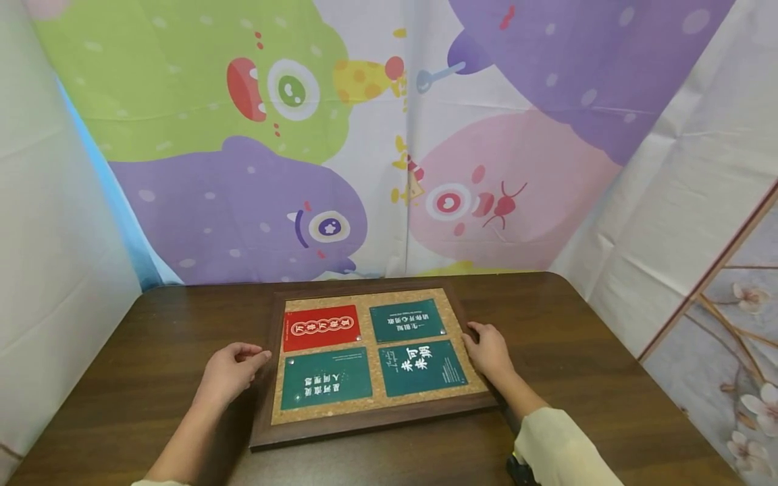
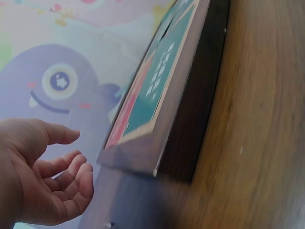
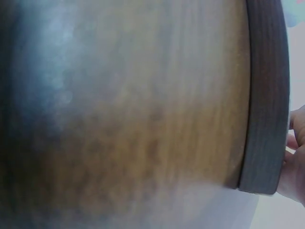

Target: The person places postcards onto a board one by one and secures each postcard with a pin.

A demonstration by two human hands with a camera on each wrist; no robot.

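A corkboard [image 1: 372, 337] in a dark wooden frame lies flat on the table, slightly turned. Pinned to it are a red card [image 1: 322, 328] at upper left and three green cards with white Chinese lettering, one of them a green card [image 1: 327, 379] at lower left. My left hand [image 1: 234, 371] is beside the board's left edge, fingers loosely bent and holding nothing; the left wrist view shows a small gap between hand [image 2: 52, 171] and frame. My right hand [image 1: 489, 351] is at the board's right edge, its thumb side against the frame; its fingertips are partly hidden in the right wrist view.
The brown wooden table [image 1: 583, 364] extends on both sides of the board. A cartoon-printed curtain [image 1: 389, 135] hangs behind the table's far edge. A small black and yellow object [image 1: 519, 466] shows beside the right sleeve near the front.
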